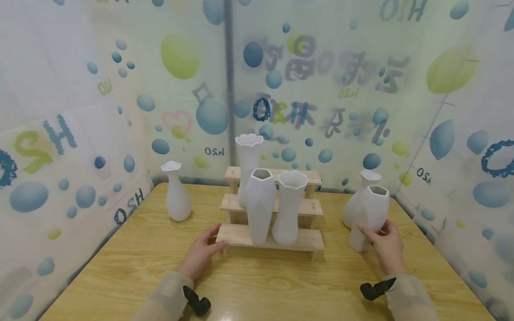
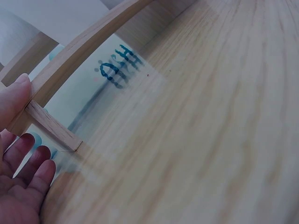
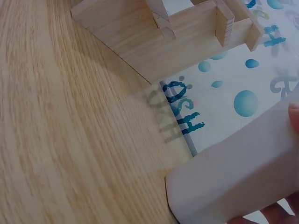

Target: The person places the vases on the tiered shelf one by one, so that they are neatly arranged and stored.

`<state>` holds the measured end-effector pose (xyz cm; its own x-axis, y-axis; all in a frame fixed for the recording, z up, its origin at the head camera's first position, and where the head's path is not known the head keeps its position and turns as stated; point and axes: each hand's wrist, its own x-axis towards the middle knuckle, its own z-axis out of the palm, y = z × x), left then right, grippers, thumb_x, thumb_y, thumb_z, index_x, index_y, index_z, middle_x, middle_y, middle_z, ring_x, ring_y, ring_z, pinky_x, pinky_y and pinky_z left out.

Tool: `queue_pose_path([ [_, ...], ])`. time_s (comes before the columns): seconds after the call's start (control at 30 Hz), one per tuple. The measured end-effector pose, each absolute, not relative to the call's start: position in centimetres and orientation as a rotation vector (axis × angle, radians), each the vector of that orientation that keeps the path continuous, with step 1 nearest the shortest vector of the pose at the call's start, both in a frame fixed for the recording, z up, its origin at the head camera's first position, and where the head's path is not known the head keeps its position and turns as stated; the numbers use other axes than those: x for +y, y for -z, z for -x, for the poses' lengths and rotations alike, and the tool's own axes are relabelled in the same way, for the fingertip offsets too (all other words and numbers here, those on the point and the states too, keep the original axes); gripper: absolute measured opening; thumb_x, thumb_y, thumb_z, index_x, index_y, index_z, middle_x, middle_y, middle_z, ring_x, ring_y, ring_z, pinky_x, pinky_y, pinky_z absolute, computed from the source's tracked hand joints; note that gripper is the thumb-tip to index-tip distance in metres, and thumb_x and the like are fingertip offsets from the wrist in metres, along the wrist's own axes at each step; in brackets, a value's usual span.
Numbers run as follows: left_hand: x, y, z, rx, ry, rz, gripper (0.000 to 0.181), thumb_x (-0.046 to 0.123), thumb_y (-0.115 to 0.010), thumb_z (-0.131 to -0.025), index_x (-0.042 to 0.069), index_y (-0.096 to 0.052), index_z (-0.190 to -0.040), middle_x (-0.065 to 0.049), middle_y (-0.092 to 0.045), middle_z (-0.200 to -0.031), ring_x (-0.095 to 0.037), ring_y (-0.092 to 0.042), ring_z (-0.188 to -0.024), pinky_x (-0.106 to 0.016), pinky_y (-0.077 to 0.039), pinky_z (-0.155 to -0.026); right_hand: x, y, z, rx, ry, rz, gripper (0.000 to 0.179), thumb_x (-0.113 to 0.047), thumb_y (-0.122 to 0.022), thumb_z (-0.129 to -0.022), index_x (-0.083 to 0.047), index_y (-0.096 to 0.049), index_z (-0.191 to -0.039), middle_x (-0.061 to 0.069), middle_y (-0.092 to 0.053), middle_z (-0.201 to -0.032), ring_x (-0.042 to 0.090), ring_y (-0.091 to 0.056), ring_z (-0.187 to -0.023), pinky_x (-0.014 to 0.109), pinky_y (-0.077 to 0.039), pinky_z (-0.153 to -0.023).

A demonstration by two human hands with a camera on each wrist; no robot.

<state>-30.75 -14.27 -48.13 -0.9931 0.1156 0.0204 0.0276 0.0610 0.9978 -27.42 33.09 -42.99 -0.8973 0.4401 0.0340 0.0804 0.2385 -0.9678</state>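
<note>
My right hand (image 1: 386, 247) grips a white faceted vase (image 1: 371, 211) around its body, thumb in front. Upright, it stands on the table right of the stand; its lower part (image 3: 224, 182) fills the corner of the right wrist view. At the left end of a three-step wooden stand (image 1: 233, 235), my left hand (image 1: 202, 252) holds the bottom step. The thumb (image 2: 16, 95) lies on the board's end, the fingers bent by the leg. The bottom step bears another faceted vase (image 1: 261, 205) and a scalloped-rim vase (image 1: 290, 209). A taller scalloped vase (image 1: 249, 154) stands behind on the middle step.
A slim-necked white vase (image 1: 178, 200) stands on the table (image 1: 273, 285) at the left. Another slim-necked vase (image 1: 353, 205) is partly hidden behind the one in my right hand. Printed curtains (image 1: 321, 89) enclose the table's back and sides.
</note>
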Motion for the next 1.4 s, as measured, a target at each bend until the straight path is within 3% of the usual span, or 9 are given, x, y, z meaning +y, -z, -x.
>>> queue_pose_path([
  [0.27,-14.3,48.1,30.8,2.227,-2.101,-0.156,0.068,0.019,-0.071,-0.088,0.009,-0.038,-0.147,-0.018,-0.043,-0.142,-0.031,-0.043,-0.123,-0.050,-0.033,-0.104,33.6,42.4,27.1,-2.276,-1.727,0.429,0.093,-0.044,-0.068,-0.087,0.000,-0.016,-0.151,0.020,-0.028,-0.148,0.033,-0.033,-0.129,0.038,-0.043,-0.092],
  [0.5,-14.3,48.0,30.7,2.229,-2.097,-0.154,0.069,0.020,-0.071,-0.089,0.010,-0.037,-0.148,-0.018,-0.041,-0.143,-0.031,-0.042,-0.124,-0.051,-0.033,-0.104,33.6,41.3,26.7,-2.277,-1.787,0.362,0.096,-0.044,-0.068,-0.087,0.000,-0.012,-0.151,0.022,-0.024,-0.151,0.038,-0.030,-0.133,0.054,-0.037,-0.102],
  [0.73,-14.3,48.1,30.7,2.241,-2.093,-0.155,0.068,0.019,-0.071,-0.088,0.010,-0.038,-0.147,-0.018,-0.042,-0.142,-0.031,-0.043,-0.124,-0.049,-0.034,-0.104,33.5,40.1,26.5,-2.328,-1.738,0.269,0.089,-0.041,-0.066,-0.090,0.000,-0.016,-0.150,0.021,-0.029,-0.148,0.036,-0.035,-0.129,0.041,-0.048,-0.092],
  [1.0,-14.3,48.0,30.6,2.237,-2.091,-0.148,0.068,0.020,-0.072,-0.088,0.011,-0.038,-0.147,-0.018,-0.042,-0.142,-0.031,-0.043,-0.124,-0.050,-0.034,-0.104,33.3,38.5,26.5,-2.342,-1.718,0.159,0.084,-0.040,-0.067,-0.089,-0.003,-0.021,-0.149,0.017,-0.034,-0.145,0.024,-0.042,-0.119,0.027,-0.049,-0.080],
  [1.4,-14.4,48.4,30.8,2.253,-2.079,-0.140,0.069,0.021,-0.071,-0.088,0.011,-0.037,-0.148,-0.019,-0.041,-0.143,-0.032,-0.042,-0.125,-0.052,-0.033,-0.105,32.2,36.0,26.6,-2.299,-1.762,0.032,0.069,-0.033,-0.069,-0.090,-0.008,-0.032,-0.143,0.010,-0.042,-0.136,0.015,-0.047,-0.111,0.031,-0.050,-0.078],
])
